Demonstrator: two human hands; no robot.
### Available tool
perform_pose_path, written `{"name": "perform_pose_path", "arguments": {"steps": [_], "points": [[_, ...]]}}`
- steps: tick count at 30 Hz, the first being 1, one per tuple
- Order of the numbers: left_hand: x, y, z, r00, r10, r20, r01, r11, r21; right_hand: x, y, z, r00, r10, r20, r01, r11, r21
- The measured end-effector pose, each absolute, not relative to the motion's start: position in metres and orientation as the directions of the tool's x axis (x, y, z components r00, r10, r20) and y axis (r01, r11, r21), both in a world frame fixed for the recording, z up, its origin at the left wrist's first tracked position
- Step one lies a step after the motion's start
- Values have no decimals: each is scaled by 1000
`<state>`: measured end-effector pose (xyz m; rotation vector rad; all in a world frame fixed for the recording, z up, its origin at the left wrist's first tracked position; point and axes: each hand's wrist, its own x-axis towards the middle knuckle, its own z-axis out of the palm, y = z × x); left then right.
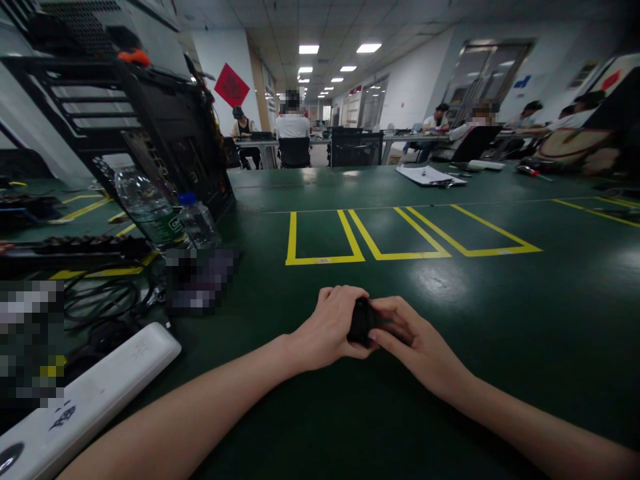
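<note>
A small black block-like object (361,323) is held between my two hands, just above or on the dark green table (280,413); its exact kind does not show. My left hand (331,327) wraps round it from the left, thumb below and fingers over the top. From the right, my right hand (413,337) pinches its near end with thumb and fingertips. Much of the object is hidden behind the fingers, and I cannot tell whether it touches the tabletop.
Yellow tape outlines (325,261) mark the table ahead. On the left are a white power strip (115,387), black cables (103,297), a large bottle (145,200), a blue-capped bottle (199,223) and a black computer case (175,133). A clipboard (427,176) lies farther back. People sit beyond.
</note>
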<state>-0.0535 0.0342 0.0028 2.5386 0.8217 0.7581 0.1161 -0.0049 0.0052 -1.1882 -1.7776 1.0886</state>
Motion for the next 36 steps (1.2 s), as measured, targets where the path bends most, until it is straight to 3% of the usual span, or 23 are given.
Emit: {"name": "perform_pose_path", "arguments": {"steps": [36], "points": [[-54,31,9,696,638,328,444,-743,501,115,-8,10,-298,952,77,296,169,-940]]}}
